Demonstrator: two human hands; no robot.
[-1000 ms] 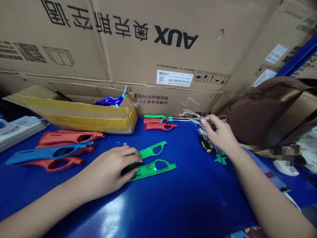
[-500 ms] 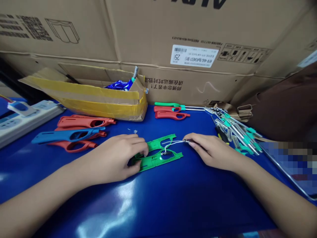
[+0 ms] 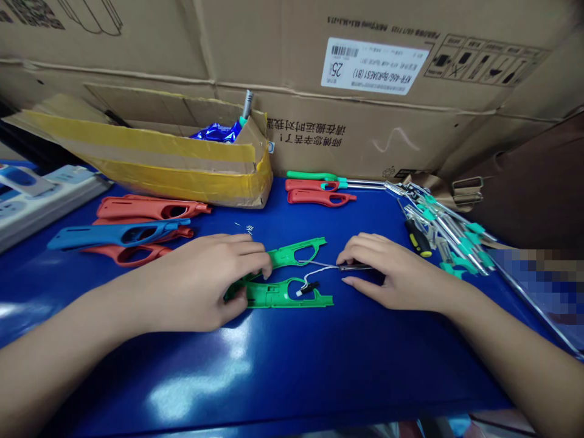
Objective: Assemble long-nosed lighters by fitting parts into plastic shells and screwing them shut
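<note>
Two green lighter shell halves [image 3: 267, 294] lie side by side on the blue table, inner side up on the nearer one. My left hand [image 3: 216, 280] is curled over their left ends, its thumb on the nearer half and fingertips by the farther one; its grip is partly hidden. Thin white wires [image 3: 319, 268] run from a small black-and-white part [image 3: 306, 289] at the nearer half's trigger hole to a thin metal piece [image 3: 358, 267]. My right hand [image 3: 387, 271] is over that piece, index finger beside it, thumb spread away and fingers apart.
Red and blue lighter shells [image 3: 118, 233] lie at left, near a power strip [image 3: 50, 198]. Behind stands a yellow-taped carton [image 3: 182, 179]. More lighter shells [image 3: 319, 197], metal lighter tubes [image 3: 449, 234] and a black-and-yellow screwdriver [image 3: 417, 238] lie at back right.
My right thumb has moved away from the fingers, and the metal piece has come down to the table. The green shell halves have spread slightly apart under my left hand. The view has shifted.
</note>
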